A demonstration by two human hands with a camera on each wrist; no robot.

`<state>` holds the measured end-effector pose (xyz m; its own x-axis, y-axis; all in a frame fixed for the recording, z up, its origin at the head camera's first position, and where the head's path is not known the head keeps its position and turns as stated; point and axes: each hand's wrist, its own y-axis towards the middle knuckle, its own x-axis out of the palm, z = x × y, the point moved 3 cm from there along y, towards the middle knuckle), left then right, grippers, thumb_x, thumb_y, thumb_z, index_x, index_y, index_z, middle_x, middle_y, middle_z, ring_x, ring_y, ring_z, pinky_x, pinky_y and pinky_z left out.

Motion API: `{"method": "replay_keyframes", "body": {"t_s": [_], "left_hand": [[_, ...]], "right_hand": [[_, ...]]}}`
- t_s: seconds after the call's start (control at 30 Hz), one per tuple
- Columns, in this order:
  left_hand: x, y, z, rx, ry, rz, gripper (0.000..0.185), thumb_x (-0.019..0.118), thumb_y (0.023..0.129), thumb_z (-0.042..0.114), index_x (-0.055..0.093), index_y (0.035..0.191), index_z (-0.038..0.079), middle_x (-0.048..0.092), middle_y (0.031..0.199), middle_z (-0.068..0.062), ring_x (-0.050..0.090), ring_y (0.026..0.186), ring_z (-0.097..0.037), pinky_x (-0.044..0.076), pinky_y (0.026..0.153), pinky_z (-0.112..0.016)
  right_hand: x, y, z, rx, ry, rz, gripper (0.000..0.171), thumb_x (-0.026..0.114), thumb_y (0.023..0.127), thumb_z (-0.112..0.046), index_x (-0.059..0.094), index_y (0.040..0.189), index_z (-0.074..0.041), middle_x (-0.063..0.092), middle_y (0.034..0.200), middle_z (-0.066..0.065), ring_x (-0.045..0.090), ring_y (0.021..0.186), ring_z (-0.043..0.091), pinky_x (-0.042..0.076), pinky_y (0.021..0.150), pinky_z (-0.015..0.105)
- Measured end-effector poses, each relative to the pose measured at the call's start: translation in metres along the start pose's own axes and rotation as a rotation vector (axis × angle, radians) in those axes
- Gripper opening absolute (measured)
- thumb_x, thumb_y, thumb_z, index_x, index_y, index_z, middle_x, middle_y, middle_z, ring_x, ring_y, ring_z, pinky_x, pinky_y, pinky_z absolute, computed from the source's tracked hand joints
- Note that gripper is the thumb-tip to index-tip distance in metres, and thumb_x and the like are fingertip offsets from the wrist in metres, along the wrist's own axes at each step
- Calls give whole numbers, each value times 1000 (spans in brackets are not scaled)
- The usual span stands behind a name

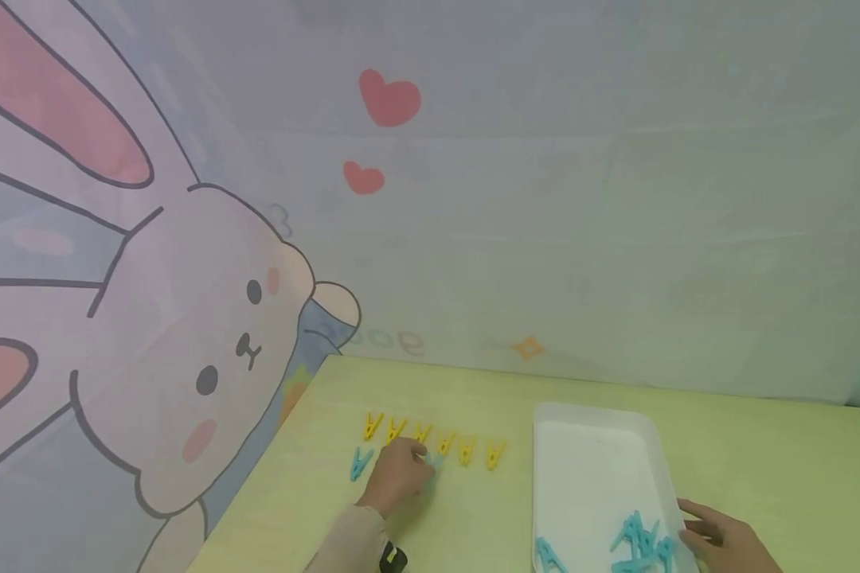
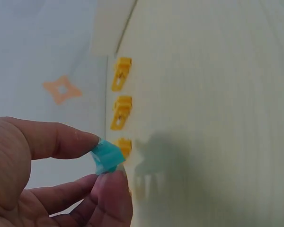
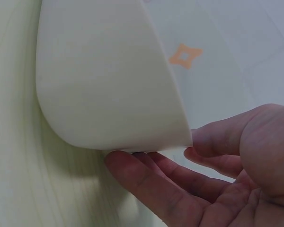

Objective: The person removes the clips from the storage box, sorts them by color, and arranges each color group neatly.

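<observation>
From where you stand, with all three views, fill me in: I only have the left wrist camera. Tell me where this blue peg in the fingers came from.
Observer: I can't show its origin, but the head view shows more blue pegs lying in a white tray to the right of the row.
Operator: Tell me how long the yellow row is; I see three.
Observer: Six yellow pegs stand in a line on the green table.
Operator: Report the other hand.
Observer: The right hand rests at the tray's near right corner; the right wrist view shows its fingers reaching under the rim.
Operator: Any blue already laid down?
Observer: One blue peg lies left of the left hand, below the yellow row.
</observation>
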<state>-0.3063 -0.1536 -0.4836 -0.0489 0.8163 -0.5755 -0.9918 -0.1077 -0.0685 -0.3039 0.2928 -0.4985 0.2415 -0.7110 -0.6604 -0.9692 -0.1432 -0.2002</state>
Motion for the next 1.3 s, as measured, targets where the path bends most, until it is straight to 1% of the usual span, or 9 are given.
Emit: {"method": "replay_keyframes", "body": {"t_s": [0.1, 0.23, 0.37, 0.43, 0.5, 0.6, 0.67, 1.03, 1.3], "left_hand": [[-7, 0, -8, -11, 76, 64, 39, 67, 78, 1, 65, 115, -10, 69, 98, -16, 62, 67, -19, 54, 63, -38], [-15, -1, -15, -25, 163, 145, 38, 67, 78, 1, 65, 114, -11, 66, 76, -11, 48, 55, -14, 47, 53, -33], [-19, -2, -19, -40, 247, 198, 35, 69, 78, 2, 66, 111, -10, 69, 83, -15, 46, 52, -14, 46, 49, -31], [-21, -2, -21, -52, 268, 212, 25, 66, 77, -1, 68, 101, -7, 68, 83, -14, 45, 53, -14, 42, 46, -29], [-23, -3, -22, -56, 290, 229, 7, 62, 75, -5, 62, 80, -1, 58, 70, -6, 39, 51, -13, 35, 43, -26], [-24, -3, -24, -69, 308, 255, 28, 57, 73, -8, 39, 64, 11, 30, 58, 2, 25, 48, -12, 21, 42, -25], [-24, -2, -26, -77, 327, 269, 37, 57, 73, -9, 29, 63, 14, 23, 59, 3, 23, 49, -12, 20, 43, -25], [-20, 2, -34, -76, 391, 287, 30, 58, 75, -9, 42, 60, 10, 34, 57, 1, 33, 47, -12, 28, 41, -24], [-21, 3, -34, -65, 414, 304, 26, 61, 75, -4, 44, 60, 9, 37, 60, 0, 35, 50, -15, 31, 43, -29]], "right_hand": [[2, 4, 5, 32, -4, -10, 54, 66, 94, -16, 46, 135, 15, 64, 110, 32, 64, 99, 46, 55, 79, 52], [1, 7, 9, 21, 3, -12, 56, 67, 94, -18, 46, 135, 14, 64, 111, 32, 64, 99, 45, 55, 78, 51], [-4, 4, 6, -25, 10, -13, 55, 65, 95, -16, 45, 135, 16, 64, 111, 33, 64, 100, 46, 55, 79, 50], [-4, 5, 6, -29, 8, -15, 55, 65, 96, -16, 45, 135, 16, 64, 111, 33, 64, 100, 46, 55, 79, 50], [-3, 5, 6, -22, 16, -17, 54, 65, 96, -15, 45, 135, 16, 64, 111, 33, 63, 100, 46, 55, 79, 50], [0, 7, 7, -12, 22, -18, 54, 66, 95, -17, 47, 134, 15, 64, 111, 33, 64, 100, 46, 55, 79, 51], [1, 8, 8, -15, 25, -19, 53, 65, 95, -15, 47, 134, 15, 64, 111, 33, 64, 99, 46, 55, 78, 50], [3, 14, 15, -39, 14, -27, 55, 65, 95, -16, 45, 135, 16, 64, 110, 33, 64, 99, 45, 56, 77, 49], [3, 11, 10, 6, 32, -44, 56, 64, 96, -16, 42, 136, 16, 61, 113, 37, 63, 99, 46, 57, 72, 46]]}}
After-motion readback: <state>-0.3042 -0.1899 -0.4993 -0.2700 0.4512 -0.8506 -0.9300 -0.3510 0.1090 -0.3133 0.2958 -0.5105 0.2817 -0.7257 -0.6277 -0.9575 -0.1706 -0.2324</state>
